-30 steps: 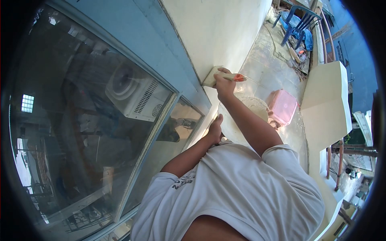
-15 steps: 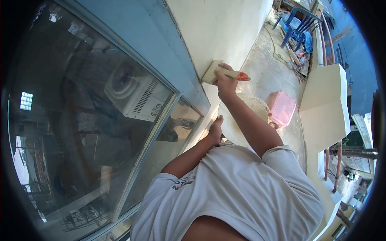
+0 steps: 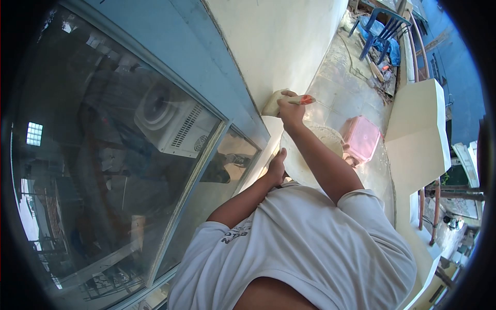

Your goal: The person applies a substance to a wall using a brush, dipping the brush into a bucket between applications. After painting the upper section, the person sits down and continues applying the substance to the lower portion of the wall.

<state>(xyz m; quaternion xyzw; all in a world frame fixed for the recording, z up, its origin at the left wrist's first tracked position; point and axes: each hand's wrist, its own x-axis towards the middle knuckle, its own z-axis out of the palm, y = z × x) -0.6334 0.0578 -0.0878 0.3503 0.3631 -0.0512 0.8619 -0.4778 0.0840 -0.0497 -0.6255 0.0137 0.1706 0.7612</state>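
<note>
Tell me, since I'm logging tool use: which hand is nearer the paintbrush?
Right. The right hand grips the paintbrush at the wall; the left hand rests lower, by the window frame, apart from it.

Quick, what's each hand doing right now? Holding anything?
Left hand: resting on the window frame; whether it grips cannot be told.
Right hand: closed on a paintbrush held against the wall.

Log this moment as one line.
right hand: grips paintbrush, bristles on cream wall beside blue window frame | left hand: at the window's lower edge | below: bucket, pink box
</note>
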